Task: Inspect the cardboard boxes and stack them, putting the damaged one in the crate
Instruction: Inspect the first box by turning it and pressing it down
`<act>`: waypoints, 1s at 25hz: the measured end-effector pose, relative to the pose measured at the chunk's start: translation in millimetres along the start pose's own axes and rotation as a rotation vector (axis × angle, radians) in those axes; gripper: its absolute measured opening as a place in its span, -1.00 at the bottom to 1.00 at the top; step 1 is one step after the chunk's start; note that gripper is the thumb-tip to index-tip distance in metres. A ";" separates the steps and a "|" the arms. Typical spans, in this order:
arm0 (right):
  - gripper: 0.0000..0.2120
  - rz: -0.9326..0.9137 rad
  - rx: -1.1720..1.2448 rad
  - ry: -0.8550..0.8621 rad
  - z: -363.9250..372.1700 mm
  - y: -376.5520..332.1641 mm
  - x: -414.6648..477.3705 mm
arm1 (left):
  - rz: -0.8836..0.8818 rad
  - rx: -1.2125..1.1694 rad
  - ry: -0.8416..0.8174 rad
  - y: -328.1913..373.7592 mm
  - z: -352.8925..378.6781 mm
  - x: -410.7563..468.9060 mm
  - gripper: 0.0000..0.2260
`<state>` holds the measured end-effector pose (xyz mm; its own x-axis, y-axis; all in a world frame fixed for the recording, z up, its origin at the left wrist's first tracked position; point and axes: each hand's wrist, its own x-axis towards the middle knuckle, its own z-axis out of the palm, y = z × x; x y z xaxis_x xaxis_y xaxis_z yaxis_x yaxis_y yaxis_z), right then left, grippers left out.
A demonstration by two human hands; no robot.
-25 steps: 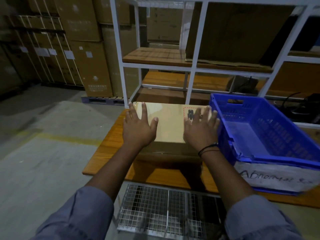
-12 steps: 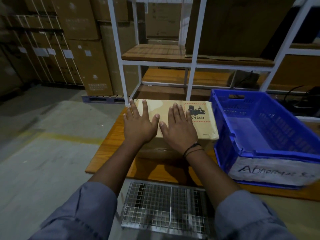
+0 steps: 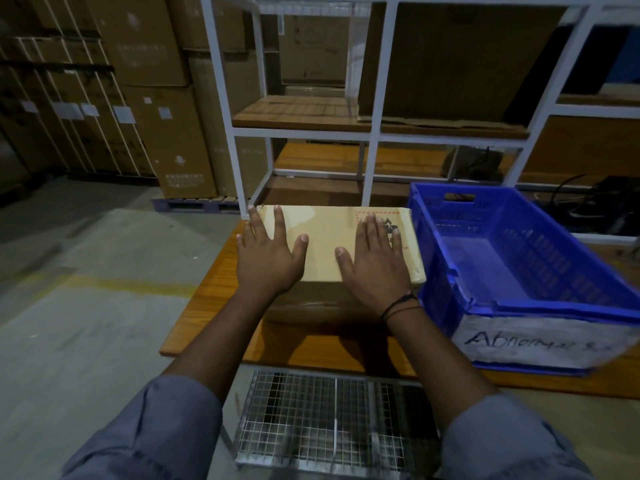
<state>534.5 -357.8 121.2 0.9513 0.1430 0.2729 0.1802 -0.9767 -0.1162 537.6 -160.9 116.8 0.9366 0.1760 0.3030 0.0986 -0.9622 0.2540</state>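
A tan cardboard box (image 3: 325, 237) with a red-bordered hazard label at its far right lies on the wooden table (image 3: 214, 306). My left hand (image 3: 270, 252) lies flat on the left part of its top, fingers spread. My right hand (image 3: 375, 261) lies flat on the right part, covering part of the label. A darker cardboard surface shows below the box's near edge; I cannot tell whether it is a second box. Immediately right stands the blue plastic crate (image 3: 540, 308), with nothing inside, tagged "Abnormal".
A white metal rack (image 3: 372, 133) with wooden shelves rises behind the table. Tall stacked cartons (image 3: 156, 98) on a pallet fill the left background. A wire mesh shelf (image 3: 329, 420) sits below the table's near edge. Concrete floor lies to the left.
My right hand slid left to the middle of the box top half a second ago, then back right onto the label. My left hand stayed in place.
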 end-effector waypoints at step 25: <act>-0.29 0.237 0.697 -0.027 -29.1 60.5 -24.1 | -0.237 -0.366 0.023 -15.7 -26.1 -31.7 -0.28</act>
<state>515.2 -425.0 135.4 0.9886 -0.0464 0.1430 0.0780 -0.6551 -0.7516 497.5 -145.9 127.2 0.8943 0.3916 0.2164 0.1805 -0.7583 0.6264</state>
